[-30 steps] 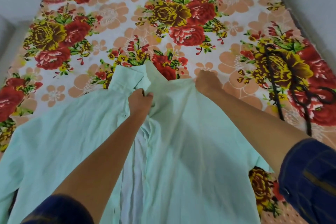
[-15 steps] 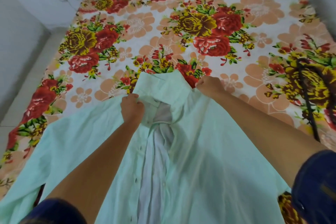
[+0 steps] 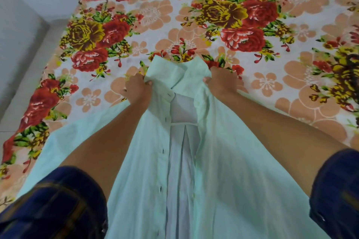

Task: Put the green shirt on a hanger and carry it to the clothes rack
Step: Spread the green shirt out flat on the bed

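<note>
The pale green shirt (image 3: pixel 229 161) lies front up on the flowered bed, unbuttoned, its paler inside showing down the middle. My left hand (image 3: pixel 138 89) grips the left side of the collar. On the other side my right hand (image 3: pixel 221 81) grips the collar's right part. The two hands hold the neck apart. A dark hanger (image 3: pixel 351 87) lies at the far right edge of the bed, mostly cut off by the frame. No clothes rack is in view.
The bed sheet (image 3: pixel 174 17) with red and yellow flowers fills most of the view. A pale tiled floor (image 3: pixel 17 44) and wall run along the left side of the bed. Dark blue sleeves cover both upper arms.
My left hand has moved from the placket out to the collar's left side, and the shirt front has spread wider. The view has shifted left, pushing the hanger to the edge.
</note>
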